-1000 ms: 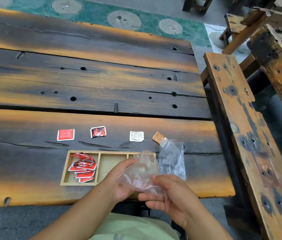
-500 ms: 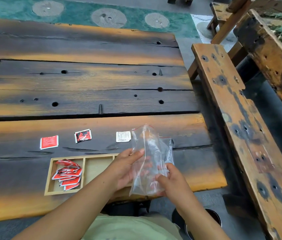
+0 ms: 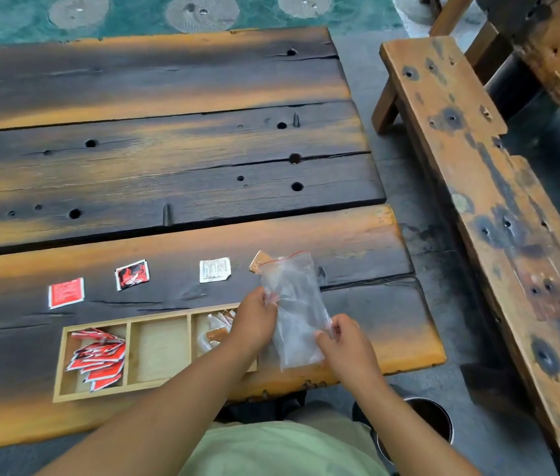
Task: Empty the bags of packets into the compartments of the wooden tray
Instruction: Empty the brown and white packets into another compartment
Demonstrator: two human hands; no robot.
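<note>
A clear plastic bag [image 3: 295,314] with a red zip strip lies stretched over the table's right part. My left hand [image 3: 254,321] pinches its left edge and my right hand [image 3: 347,341] pinches its lower right edge. The bag looks empty. To the left lies the wooden tray [image 3: 126,352]: its left compartment holds several red packets [image 3: 98,359], the middle one is bare, and a third holds pale and orange packets [image 3: 216,329], partly hidden by my left arm.
Single packets lie in a row behind the tray: a red one [image 3: 65,292], a red-black one [image 3: 132,274], a white one [image 3: 215,269], and an orange one [image 3: 260,261] under the bag's top. A wooden bench [image 3: 477,187] stands to the right, a dark bin [image 3: 429,420] below the table edge.
The bag was crumpled between my hands, then raised upright, and now lies flattened over the table to the right of the tray. The camera shifted right.
</note>
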